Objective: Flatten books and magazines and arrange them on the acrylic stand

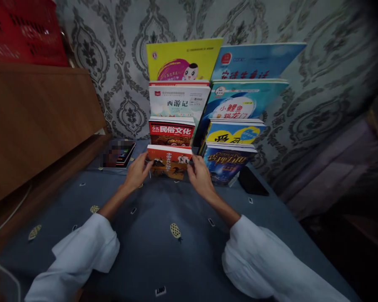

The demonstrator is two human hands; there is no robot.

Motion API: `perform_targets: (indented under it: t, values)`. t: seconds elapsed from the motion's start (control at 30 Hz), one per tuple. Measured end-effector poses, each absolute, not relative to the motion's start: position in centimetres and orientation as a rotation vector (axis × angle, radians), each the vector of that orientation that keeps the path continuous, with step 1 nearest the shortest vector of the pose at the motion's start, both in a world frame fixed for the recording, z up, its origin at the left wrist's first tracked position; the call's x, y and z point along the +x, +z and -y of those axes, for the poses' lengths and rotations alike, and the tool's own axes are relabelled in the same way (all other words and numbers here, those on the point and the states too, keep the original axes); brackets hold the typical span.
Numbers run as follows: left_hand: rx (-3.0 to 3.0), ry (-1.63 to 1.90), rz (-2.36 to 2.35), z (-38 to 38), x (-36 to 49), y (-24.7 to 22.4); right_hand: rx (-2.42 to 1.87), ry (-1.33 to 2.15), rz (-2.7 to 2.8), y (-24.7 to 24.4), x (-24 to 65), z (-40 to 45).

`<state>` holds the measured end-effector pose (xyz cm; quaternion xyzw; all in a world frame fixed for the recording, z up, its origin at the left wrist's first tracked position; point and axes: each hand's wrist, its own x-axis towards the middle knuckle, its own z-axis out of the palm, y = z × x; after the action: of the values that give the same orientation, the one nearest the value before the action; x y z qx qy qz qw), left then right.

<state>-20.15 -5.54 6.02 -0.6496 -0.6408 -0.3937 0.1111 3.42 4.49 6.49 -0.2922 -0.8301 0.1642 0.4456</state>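
A small orange-red book (168,163) stands upright at the front of the left column of books, its cover facing me. My left hand (136,171) grips its left edge, thumb in front. On the opposite edge my right hand (201,174) holds it the same way. Right behind stands a red book (171,131), then a white book (179,100) and a tall yellow-green book (182,58). In the right column, a dark blue book (228,165) is close to my right hand, with a yellow and blue book (236,131) behind it.
Farther back on the right are a teal book (248,98) and a blue book (261,61). A black flat object (253,181) lies right of them. Left on the blue cloth (138,243) is a dark, partly blurred item (118,154). A wooden cabinet (40,121) bounds the left, carrying a red basket (25,33).
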Motion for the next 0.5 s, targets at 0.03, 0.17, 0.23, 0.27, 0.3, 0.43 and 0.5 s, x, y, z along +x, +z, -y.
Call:
perform_targets:
  t: [0.03, 0.17, 0.23, 0.27, 0.3, 0.43, 0.5]
  values:
    - [-1.903, -1.065, 1.941, 5.9, -20.5, 5.6, -0.715, 0.413, 2.064, 6.4, 3.7, -4.4]
    - [-1.713, -0.571, 2.289, 6.7, -23.4, 4.2, -0.683, 0.439, 2.091, 5.5, 5.3, -3.4]
    - [-1.595, -0.481, 2.393, 6.7, -25.4, 3.7, -0.684, 0.460, 2.111, 4.9, 6.2, -2.4]
    - [-1.541, -0.448, 2.439, 6.5, -26.5, 3.6, -0.691, 0.474, 2.123, 4.6, 6.7, -1.8]
    - [-1.494, -0.410, 2.485, 6.3, -27.5, 3.5, -0.700, 0.488, 2.135, 4.2, 7.1, -1.2]
    - [-1.389, -0.239, 2.640, 5.3, -30.8, 3.6, -0.727, 0.563, 2.207, 2.5, 8.5, 1.6]
    - [-1.391, -0.147, 2.693, 4.7, -32.0, 4.0, -0.725, 0.608, 2.261, 1.4, 9.1, 2.8]
